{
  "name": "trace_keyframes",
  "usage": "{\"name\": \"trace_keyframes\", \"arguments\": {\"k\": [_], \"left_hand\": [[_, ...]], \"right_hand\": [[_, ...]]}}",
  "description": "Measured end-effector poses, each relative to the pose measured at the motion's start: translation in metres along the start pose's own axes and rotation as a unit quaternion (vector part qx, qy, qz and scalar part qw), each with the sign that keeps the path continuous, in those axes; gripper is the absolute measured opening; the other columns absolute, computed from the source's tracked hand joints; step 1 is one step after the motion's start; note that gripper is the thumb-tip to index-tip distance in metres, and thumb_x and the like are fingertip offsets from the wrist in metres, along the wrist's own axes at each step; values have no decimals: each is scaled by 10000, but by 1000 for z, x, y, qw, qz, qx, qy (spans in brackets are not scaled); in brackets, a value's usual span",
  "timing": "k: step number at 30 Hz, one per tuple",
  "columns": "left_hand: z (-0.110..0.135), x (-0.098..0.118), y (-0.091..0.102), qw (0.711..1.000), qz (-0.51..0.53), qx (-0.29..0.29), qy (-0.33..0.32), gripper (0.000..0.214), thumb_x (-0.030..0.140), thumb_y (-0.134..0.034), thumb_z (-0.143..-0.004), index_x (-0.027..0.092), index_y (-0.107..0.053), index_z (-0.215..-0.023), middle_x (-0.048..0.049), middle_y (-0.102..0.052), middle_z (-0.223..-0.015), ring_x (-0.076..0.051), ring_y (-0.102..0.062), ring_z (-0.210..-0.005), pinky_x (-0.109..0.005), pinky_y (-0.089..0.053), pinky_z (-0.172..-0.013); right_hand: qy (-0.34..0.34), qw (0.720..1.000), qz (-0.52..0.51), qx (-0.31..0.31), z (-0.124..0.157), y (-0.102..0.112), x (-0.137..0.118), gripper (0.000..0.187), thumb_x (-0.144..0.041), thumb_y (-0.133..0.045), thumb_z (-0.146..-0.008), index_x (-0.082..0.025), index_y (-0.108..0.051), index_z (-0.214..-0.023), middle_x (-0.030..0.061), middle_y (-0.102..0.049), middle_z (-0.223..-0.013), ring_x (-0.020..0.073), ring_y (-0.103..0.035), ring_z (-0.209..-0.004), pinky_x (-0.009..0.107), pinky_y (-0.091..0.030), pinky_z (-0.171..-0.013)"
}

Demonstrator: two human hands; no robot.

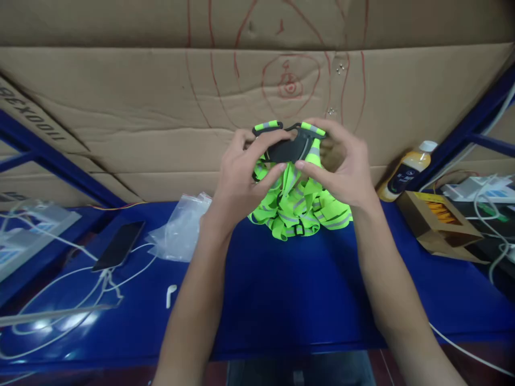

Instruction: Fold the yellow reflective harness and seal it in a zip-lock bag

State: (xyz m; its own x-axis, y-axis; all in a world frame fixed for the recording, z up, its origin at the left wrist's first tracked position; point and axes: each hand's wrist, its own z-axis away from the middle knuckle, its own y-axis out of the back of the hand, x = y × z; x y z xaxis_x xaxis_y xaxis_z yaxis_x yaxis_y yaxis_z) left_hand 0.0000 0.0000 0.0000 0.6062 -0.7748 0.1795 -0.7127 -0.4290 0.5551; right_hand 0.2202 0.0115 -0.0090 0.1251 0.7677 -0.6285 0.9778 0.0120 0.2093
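Observation:
A black plastic buckle (286, 150) with neon-green strap ends looped through its top is held up between both hands. My left hand (241, 174) grips its left side, fingers across the front and thumb below. On the other side, my right hand (344, 166) closes on its right end, with the thumb at the lower edge and the fingers partly hidden behind. Beneath it, a bunch of neon-green reflective straps (298, 212) with grey stripes and small black sliders lies heaped on the blue table (298, 289).
Clear plastic bags (181, 228), a phone (119, 245) with white cables and a white earbud (170, 296) lie at left. To the right stand a drink bottle (408, 171) and an open cardboard box (438, 222). A cardboard wall (140, 102) rises behind.

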Motion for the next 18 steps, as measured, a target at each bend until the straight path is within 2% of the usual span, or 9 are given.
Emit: {"name": "trace_keyframes", "arguments": {"k": [6,11,15,18], "left_hand": [[1,3,-3,1000,8,-11,19,371,308,-688,-1006,339,-646,-1373,-60,-685,-1352,-281,-623,-1249,-451,-520,-1128],[2,-4,-9,1000,-10,-7,10,339,391,-657,-1037,311,-641,-1366,-92,-682,-1320,-312,-612,-1257,-478,-534,-1085],[1,-7,-8,1000,6,-23,2,334,423,-637,-1053,305,-641,-1366,-89,-699,-1367,-306,-630,-1290,-470,-531,-1130],[1,-5,-3,999,27,-24,17,490,419,-692,-1028,337,-556,-1491,-73,-677,-1466,-287,-650,-1343,-432,-522,-1167]], "right_hand": [[6,1000,1,-12,0,-1,0,720,-645,-898,-782,-307,-637,-1362,79,-685,-1434,320,-641,-1412,489,-596,-1160],[-13,1000,-7,-18,1,-5,3,703,-642,-889,-792,-311,-638,-1360,81,-696,-1418,328,-675,-1351,502,-650,-1075],[-2,1000,-21,-7,-1,-4,6,678,-635,-902,-784,-288,-661,-1314,90,-704,-1400,316,-703,-1303,484,-658,-1055],[-16,999,-30,-15,-2,1,3,701,-648,-921,-753,-275,-676,-1294,93,-726,-1361,314,-730,-1252,479,-670,-1023]]}}
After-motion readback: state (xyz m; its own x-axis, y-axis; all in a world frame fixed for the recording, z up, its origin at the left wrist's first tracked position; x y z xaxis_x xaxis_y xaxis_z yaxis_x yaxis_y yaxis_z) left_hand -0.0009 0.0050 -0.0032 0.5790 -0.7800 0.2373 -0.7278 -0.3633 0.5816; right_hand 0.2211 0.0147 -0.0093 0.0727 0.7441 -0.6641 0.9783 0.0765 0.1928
